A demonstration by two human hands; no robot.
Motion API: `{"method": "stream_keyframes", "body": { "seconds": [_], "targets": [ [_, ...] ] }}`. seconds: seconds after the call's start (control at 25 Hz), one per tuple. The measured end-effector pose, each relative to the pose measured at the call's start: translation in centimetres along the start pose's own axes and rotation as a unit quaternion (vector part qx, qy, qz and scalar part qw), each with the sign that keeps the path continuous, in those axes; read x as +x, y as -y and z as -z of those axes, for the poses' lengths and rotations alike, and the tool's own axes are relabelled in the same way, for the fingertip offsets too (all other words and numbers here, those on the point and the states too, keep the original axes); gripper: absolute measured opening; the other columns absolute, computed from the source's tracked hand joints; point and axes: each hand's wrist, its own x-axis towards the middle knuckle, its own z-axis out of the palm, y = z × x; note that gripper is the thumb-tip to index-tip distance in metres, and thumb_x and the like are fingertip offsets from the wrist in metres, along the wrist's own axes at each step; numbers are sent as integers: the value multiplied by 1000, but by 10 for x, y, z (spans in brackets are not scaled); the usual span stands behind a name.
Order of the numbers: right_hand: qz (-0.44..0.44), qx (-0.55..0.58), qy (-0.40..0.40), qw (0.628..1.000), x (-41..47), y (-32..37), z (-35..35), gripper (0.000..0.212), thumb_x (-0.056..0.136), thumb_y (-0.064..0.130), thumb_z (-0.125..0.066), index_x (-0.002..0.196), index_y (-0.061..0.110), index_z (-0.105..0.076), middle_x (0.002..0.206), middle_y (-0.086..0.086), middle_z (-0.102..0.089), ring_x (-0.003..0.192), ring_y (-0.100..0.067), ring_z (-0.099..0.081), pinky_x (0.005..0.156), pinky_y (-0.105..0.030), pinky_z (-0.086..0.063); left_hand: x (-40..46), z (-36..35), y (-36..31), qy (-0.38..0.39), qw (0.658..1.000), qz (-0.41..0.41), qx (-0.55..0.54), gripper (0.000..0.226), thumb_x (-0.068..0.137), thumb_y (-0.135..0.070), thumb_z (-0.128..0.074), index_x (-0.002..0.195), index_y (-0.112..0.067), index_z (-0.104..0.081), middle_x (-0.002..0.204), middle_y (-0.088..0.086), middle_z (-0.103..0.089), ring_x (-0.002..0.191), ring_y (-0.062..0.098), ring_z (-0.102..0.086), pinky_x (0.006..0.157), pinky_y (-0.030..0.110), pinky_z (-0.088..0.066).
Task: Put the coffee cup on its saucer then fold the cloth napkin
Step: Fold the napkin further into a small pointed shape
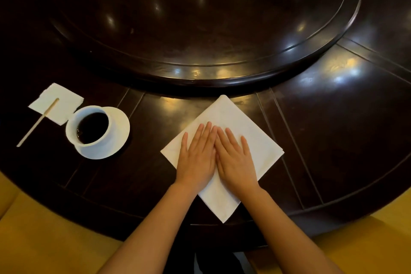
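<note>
A white coffee cup full of dark coffee stands on its white saucer at the left of the dark table. The white cloth napkin lies as a folded square, turned like a diamond, at the table's near edge in front of me. My left hand and my right hand rest flat on the napkin side by side, palms down, fingers stretched and touching at the index fingers. Neither hand grips anything.
A small paper napkin with a wooden stir stick across it lies left of the cup. A large raised round turntable fills the table's middle. Yellow seat cushions border the near edge.
</note>
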Motion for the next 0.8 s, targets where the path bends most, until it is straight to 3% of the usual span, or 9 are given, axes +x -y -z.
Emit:
{"method": "stream_keyframes", "body": {
  "seconds": [0.12,0.24,0.44,0.52,0.64,0.72,0.8],
  "targets": [
    [19,-32,5,999,-2,-19,0,53,98,40,-19,146,23,-6,155,4,-3,142,-13,4,116,-40,2,1,-6,8,10,1000,10,-25,60,90,-48,1,141,-21,19,152,0,16,138,14,19,112,41,10],
    [-3,-62,10,998,-5,-40,7,60,95,49,-17,146,24,5,154,5,8,141,-11,12,116,-40,5,-2,-6,19,7,999,43,-27,66,88,-56,-2,142,-26,21,155,1,15,139,15,19,113,43,7],
    [-255,-75,-71,961,-14,-58,18,71,91,55,-13,147,13,1,157,-4,2,140,-13,11,115,-49,3,-6,-2,24,4,996,87,-25,74,87,-61,-7,148,-20,1,158,7,-1,144,22,4,114,46,-2],
    [-166,-80,-96,978,-2,-48,22,66,93,52,-16,147,17,-3,155,-4,1,142,-17,7,113,-51,7,-6,-2,24,4,996,84,-20,76,86,-62,-7,148,-19,4,157,6,4,143,21,8,113,48,1],
    [121,-84,-8,989,37,-41,27,52,98,43,-20,146,26,-5,155,-2,-1,143,-20,5,114,-49,6,-7,0,23,8,1000,25,-4,78,86,-62,-8,146,-15,5,154,5,9,142,20,10,112,52,8],
    [210,-110,74,969,63,-50,34,51,100,38,-23,145,30,0,155,2,4,142,-18,10,116,-46,7,-13,1,17,7,998,-63,-6,77,87,-59,-19,147,-11,-9,155,9,-7,143,23,-5,113,54,2],
    [255,-144,103,951,81,-62,39,52,99,39,-20,145,31,4,156,3,4,142,-17,12,115,-42,9,-24,0,7,14,987,-156,-26,73,87,-55,-28,146,-14,-20,154,10,-21,142,25,-13,111,53,-6]
  ]
}}
